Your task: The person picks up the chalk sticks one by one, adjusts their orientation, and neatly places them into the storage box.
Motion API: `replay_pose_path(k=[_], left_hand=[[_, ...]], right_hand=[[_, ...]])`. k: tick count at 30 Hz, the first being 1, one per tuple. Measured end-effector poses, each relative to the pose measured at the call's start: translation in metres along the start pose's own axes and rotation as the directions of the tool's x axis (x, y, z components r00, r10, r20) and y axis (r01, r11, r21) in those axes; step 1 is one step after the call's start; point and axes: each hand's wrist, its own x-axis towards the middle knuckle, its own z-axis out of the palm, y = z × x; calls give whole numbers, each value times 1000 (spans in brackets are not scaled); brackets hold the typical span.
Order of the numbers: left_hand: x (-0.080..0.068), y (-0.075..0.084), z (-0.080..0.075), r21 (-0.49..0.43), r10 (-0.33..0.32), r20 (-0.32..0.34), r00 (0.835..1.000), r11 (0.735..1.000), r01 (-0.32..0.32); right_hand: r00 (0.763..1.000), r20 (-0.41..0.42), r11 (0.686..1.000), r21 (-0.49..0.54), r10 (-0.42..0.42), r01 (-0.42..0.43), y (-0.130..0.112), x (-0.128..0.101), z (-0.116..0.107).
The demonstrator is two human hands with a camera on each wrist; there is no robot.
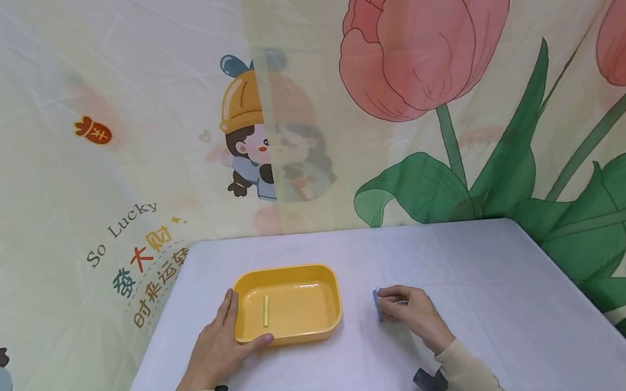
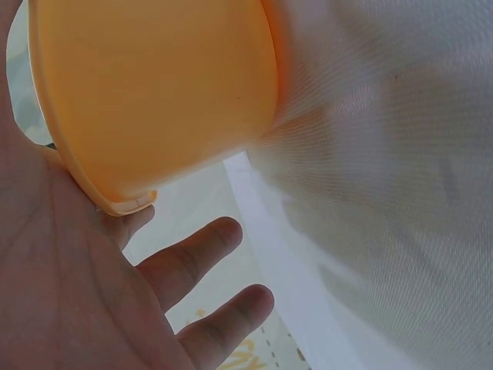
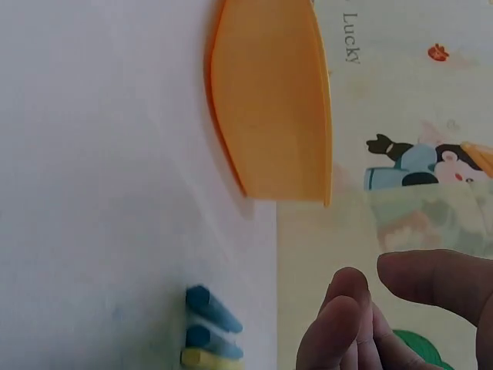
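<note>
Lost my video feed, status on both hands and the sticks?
Left hand grips yellow tray corner. Right hand over blue sticks on table, not gripping. One yellow stick in tray. Nothing in the way.

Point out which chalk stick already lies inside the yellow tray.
The yellow chalk stick lying alone on the floor of the yellow tray. The other sticks, two blue and one yellow, lie on the table by the right hand.

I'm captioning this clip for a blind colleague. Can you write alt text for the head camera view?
A person's left hand holds the near left corner of a yellow tray on a white table, with one yellow stick lying inside. To the tray's right, the right hand rests on the table, fingers curled at a few small sticks. A cartoon and tulip printed cloth hangs behind.
</note>
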Motion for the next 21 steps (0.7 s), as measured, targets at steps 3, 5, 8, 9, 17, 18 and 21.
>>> replay_pose_path(k=[3,5,8,9,17,18,21], left_hand=[[0,0,0,-4,2,-1,1000,1000,-2],[0,0,0,-6,2,-3,1000,1000,-2],[0,0,-2,-3,1,-9,1000,1000,-1],[0,0,-2,-1,0,-10,1000,1000,0],[-1,0,-1,-2,-15,4,1000,1000,15],[-1,0,-1,-4,-17,9,1000,1000,17],[0,1,0,-5,-25,22,999,1000,25]], right_hand=[[999,-47,999,-34,11,-13,7,3,-15],[996,-83,997,-72,18,-24,11,4,-25],[992,-123,992,-114,41,-55,17,7,-36],[990,-133,991,-120,47,-64,19,7,-39],[984,-158,966,-230,79,-115,41,21,-46],[984,-162,960,-257,72,-112,45,22,-46],[984,-172,946,-311,37,-90,52,25,-44]])
